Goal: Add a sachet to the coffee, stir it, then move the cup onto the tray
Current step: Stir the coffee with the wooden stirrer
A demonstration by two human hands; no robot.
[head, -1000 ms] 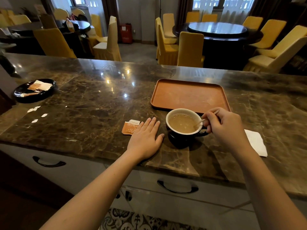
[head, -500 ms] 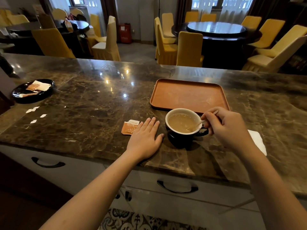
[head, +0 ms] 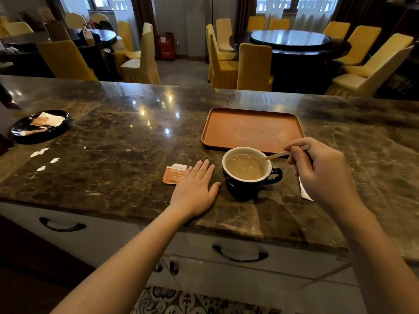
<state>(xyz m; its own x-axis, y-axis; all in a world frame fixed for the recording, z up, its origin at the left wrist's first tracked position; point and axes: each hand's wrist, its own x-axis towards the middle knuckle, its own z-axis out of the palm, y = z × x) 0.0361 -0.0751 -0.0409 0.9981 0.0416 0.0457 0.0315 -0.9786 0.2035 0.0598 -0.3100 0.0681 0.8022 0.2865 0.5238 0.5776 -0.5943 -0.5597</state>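
A dark cup [head: 246, 189] with a white inside stands on the marble counter, filled with light brown coffee, its handle pointing right. My right hand [head: 322, 171] pinches a wooden stir stick [head: 277, 155] whose tip rests at the cup's right rim. My left hand [head: 195, 189] lies flat on the counter just left of the cup, fingers together, holding nothing. A torn orange sachet [head: 174, 174] lies by its fingertips. The brown tray [head: 251, 129] sits empty directly behind the cup.
A white napkin [head: 305, 192] lies under my right hand. A black plate [head: 39, 130] with more sachets sits far left, with small paper scraps [head: 42, 159] near it. The counter [head: 113, 143] ends ahead; yellow chairs and round tables stand beyond.
My right hand has drawn back to the right and raised the stick, so its tip has come up from the coffee to the cup's rim. The left hand has stayed put.
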